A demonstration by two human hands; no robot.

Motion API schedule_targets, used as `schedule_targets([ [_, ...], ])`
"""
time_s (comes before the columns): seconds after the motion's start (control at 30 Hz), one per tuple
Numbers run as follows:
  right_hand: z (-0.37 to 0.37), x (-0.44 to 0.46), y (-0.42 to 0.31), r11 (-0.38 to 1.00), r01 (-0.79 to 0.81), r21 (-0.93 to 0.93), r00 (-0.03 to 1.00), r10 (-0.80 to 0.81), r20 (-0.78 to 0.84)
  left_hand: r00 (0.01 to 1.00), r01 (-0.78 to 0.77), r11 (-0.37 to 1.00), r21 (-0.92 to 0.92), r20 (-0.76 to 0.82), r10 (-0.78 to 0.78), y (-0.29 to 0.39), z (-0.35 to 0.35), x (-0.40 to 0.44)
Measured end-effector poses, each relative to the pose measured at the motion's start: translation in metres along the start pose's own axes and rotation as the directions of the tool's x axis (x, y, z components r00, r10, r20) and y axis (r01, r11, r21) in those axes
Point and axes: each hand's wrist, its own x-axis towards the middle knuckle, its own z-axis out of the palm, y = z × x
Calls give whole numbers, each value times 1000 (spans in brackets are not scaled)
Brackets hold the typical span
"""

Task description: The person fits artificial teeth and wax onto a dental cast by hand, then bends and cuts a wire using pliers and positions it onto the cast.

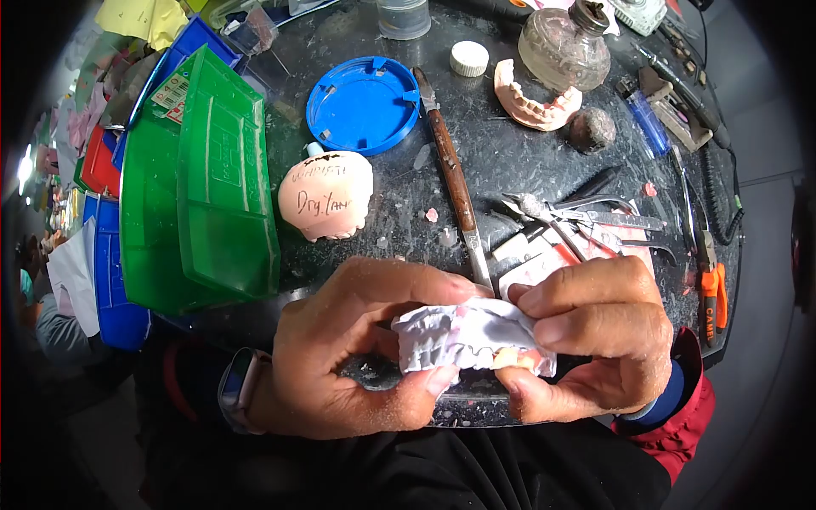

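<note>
A white plaster dental model [480, 334] is held up between both hands at the near edge of the bench. My left hand [348, 348] grips its left end, thumb below and fingers above. On the right, my right hand [595, 340] pinches the other end, its thumb near a pinkish-orange patch on the tooth row. The model's far side is hidden. Just beyond it lies a wax knife with a wooden handle [453, 166], its lower tip running behind the model. Pliers [561, 221] rest on papers past my right hand.
Green bin [229, 178] stands at left. Beside it are a blue round lid [364, 104] and a pink model base with handwriting [325, 195]. Farther back are a pink arch model [535, 100], a white cap [469, 59] and a glass burner [565, 47]. Orange-handled cutters [712, 297] lie at right.
</note>
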Motion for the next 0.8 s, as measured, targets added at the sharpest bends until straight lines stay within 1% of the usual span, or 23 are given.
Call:
schedule_targets([
  [0.07,-2,-3,-1,1000,8,-7,1000,-8,20,1000,-30,999,17,-6,30,-1,0,0],
  [0.17,-5,-2,-5,1000,-23,21,998,22,56,996,-88,996,-4,-26,88,-2,2,2],
  [0.27,-5,-2,-5,1000,-19,8,998,18,66,991,-133,990,48,-15,133,-2,1,4],
  [0.37,-4,-2,-6,999,-12,-29,996,15,83,994,-111,992,65,13,111,-1,-1,4],
  [0.47,-6,0,-8,998,-25,-58,993,31,112,996,-84,995,47,2,84,0,0,3],
  [0.57,-5,0,-7,996,-21,-82,993,30,113,996,-87,994,69,-5,88,0,0,3],
  [0.67,-4,0,-5,997,-9,-81,994,18,106,999,-46,996,76,8,45,1,-2,3],
  [0.8,-2,-2,-4,996,-34,-79,994,42,104,1000,-9,988,152,15,7,2,-3,1],
])
